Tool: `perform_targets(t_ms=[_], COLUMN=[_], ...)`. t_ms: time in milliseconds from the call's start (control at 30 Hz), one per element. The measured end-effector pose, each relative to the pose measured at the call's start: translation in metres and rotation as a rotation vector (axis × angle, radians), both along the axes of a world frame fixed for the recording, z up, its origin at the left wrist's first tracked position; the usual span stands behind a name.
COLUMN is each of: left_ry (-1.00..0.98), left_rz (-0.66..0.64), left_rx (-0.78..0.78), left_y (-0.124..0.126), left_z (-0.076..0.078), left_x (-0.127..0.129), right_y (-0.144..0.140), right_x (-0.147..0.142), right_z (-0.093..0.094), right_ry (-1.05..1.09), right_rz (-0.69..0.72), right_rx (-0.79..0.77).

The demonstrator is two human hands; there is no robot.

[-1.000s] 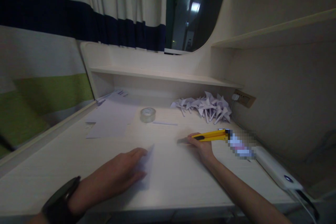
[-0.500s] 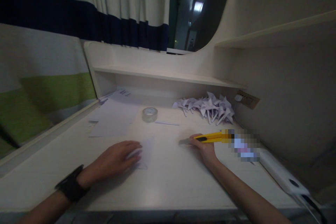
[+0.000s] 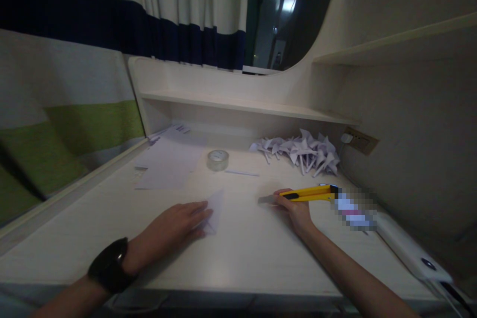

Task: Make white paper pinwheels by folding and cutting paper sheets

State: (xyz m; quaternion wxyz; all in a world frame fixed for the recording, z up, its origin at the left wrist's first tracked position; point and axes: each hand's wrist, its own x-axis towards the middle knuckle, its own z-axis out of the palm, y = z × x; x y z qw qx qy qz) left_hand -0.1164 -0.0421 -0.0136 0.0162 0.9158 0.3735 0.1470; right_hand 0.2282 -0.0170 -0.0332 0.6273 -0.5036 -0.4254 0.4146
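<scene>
My left hand (image 3: 181, 222), with a black watch (image 3: 112, 266) on its wrist, lies over a folded piece of white paper (image 3: 215, 208) on the desk. Its fingers are stretched out across the paper, which is partly hidden beneath them. My right hand (image 3: 296, 212) is closed around a yellow utility knife (image 3: 311, 193). The knife's wide blade (image 3: 266, 199) is out and points left, apart from the paper. A thin white paper stick (image 3: 242, 173) lies beyond the two hands, beside a roll of clear tape (image 3: 218, 161).
White paper sheets (image 3: 167, 159) lie at the back left. Several paper pinwheels (image 3: 301, 150) are heaped at the back right. A blurred-out phone-like object (image 3: 352, 210) and a white power strip (image 3: 410, 246) lie along the right wall. A low shelf (image 3: 242, 105) spans the back.
The whole view has shifted slightly. My left hand's fingers now reach further over the folded paper. My right hand keeps the knife in much the same place.
</scene>
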Motion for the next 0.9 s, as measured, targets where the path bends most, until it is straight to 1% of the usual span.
perform_targets(t_ms=[100, 333, 400, 500, 600, 667, 800, 900], left_ry=[-0.007, -0.039, -0.011, -0.007, -0.061, -0.105, -0.205, -0.376], left_rz=[-0.033, -0.021, -0.001, 0.047, 0.093, 0.112, 0.169, 0.266], left_rx=[0.011, -0.057, -0.076, -0.074, -0.070, -0.090, -0.200, -0.257], left_y=[-0.002, -0.001, 0.001, 0.004, 0.007, 0.010, 0.025, 0.040], left_z=[0.002, 0.018, 0.018, 0.012, 0.006, 0.005, 0.014, 0.024], left_x=[0.000, 0.003, 0.004, 0.004, 0.002, 0.001, 0.003, 0.011], right_y=[0.000, -0.001, -0.001, -0.001, -0.001, -0.001, -0.002, -0.002], right_x=[0.000, -0.002, -0.002, -0.002, -0.002, -0.002, -0.001, -0.005], right_z=[0.000, 0.002, 0.003, 0.004, 0.004, 0.003, 0.002, 0.012], right_ry=[-0.009, 0.032, 0.027, 0.008, 0.003, 0.002, -0.003, 0.023], right_rz=[0.009, 0.008, 0.007, 0.001, -0.001, -0.003, -0.007, -0.023], right_rx=[0.005, -0.015, -0.012, -0.002, 0.009, 0.009, 0.001, 0.073])
